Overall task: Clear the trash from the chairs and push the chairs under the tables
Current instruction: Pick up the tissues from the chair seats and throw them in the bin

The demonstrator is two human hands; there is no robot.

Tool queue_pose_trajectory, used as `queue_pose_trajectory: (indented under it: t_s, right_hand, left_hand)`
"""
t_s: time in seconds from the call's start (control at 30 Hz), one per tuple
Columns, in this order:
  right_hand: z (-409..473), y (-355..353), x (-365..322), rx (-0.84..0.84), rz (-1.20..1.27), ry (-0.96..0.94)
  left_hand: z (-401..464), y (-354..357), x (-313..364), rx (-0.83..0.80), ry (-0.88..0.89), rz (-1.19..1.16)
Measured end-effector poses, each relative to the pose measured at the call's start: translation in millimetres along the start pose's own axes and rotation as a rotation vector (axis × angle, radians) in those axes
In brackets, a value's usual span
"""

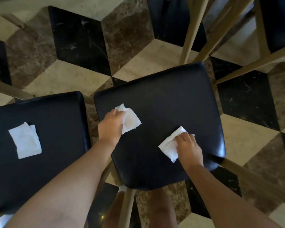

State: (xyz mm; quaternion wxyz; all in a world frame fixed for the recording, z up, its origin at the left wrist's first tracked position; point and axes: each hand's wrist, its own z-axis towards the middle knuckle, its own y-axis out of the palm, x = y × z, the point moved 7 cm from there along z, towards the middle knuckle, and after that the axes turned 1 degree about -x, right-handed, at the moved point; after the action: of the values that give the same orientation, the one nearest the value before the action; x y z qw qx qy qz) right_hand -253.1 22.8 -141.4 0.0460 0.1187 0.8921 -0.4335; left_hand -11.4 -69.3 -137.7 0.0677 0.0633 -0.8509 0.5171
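Note:
Two chairs with black padded seats stand side by side below me. On the right chair seat [168,99] lie two white paper napkins. My left hand [110,125] pinches the left napkin [130,120] at its near edge. My right hand [188,148] presses down on the right napkin [169,146] near the seat's front right, fingers closing on it. A third crumpled white napkin [25,139] rests untouched on the left chair seat [56,129].
Light wooden legs of a table or other chairs [192,30] rise at the upper right, with another dark seat [280,22] behind. The floor is a cube-pattern of black, brown and cream tiles [77,38]. My own legs show at the bottom.

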Motion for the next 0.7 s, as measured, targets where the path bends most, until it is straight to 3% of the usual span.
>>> queue_pose_trajectory:
  t_s: [0.27, 0.53, 0.7]
  right_hand:
    - [-5.7, -23.4, -4.8, 0.057, 0.043, -0.034]
    - [-62.4, -114.2, -81.8, 0.23, 0.271, -0.174]
    - [-99.4, -169.0, -119.5, 0.275, 0.433, -0.148]
  left_hand:
    - [-22.9, -23.3, -6.1, 0.01, 0.015, -0.047]
    - [-112.6, -140.8, -0.1, 0.171, -0.04, -0.208]
    - [-165.1, -190.3, -14.2, 0.221, -0.158, -0.409]
